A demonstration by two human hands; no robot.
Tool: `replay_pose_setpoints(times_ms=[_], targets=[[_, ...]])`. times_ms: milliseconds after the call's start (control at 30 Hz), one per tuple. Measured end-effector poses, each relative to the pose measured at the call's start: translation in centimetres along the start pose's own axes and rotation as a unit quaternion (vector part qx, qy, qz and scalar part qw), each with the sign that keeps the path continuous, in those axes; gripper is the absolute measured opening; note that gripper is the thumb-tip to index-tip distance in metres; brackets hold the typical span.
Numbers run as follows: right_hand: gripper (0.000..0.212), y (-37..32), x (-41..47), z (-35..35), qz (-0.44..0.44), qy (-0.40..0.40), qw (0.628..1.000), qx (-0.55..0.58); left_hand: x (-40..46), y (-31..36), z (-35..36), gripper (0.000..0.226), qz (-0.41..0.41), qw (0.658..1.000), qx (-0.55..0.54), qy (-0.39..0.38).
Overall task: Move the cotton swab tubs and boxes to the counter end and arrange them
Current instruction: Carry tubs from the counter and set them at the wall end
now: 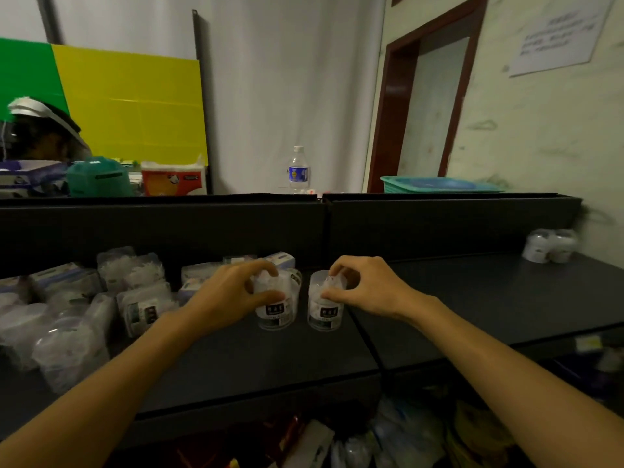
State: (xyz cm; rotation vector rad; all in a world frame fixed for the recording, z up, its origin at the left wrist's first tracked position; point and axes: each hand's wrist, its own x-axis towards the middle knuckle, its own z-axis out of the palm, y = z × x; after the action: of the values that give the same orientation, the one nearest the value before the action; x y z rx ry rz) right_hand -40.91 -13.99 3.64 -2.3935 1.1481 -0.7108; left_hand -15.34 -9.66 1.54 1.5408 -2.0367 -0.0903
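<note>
Both hands pinch clear round cotton swab tubs on the dark matte table beside a scuffed pale wall.

Left hand covers the top of its tub; right hand covers the other tub's lid. Label text on both unreadable. Left-side packs motion-blurred, wall notice illegible.

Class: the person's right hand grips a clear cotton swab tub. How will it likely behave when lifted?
The clear tub in the right hand is probably light, being thin plastic packed with swabs. Its smooth wall may be slippery. Standing upright on a flat base, it should not roll, though it might tip if nudged.
</note>
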Motion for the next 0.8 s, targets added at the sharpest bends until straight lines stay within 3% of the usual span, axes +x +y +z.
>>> replay_pose_setpoints(times_ms=[500, 800], targets=[[0.031, 16.4, -10.9, -17.1, 0.033, 0.053, 0.998, -0.027, 9.7, 19.3, 11.8, 0.038, 0.064, 0.996, -0.053, -0.023], [0.027, 24.7, -15.9, -22.8, 0.087, 0.091, 0.992, -0.022, 14.0, 26.8, 18.3, 0.039, 0.082, 0.993, -0.053, -0.061]])
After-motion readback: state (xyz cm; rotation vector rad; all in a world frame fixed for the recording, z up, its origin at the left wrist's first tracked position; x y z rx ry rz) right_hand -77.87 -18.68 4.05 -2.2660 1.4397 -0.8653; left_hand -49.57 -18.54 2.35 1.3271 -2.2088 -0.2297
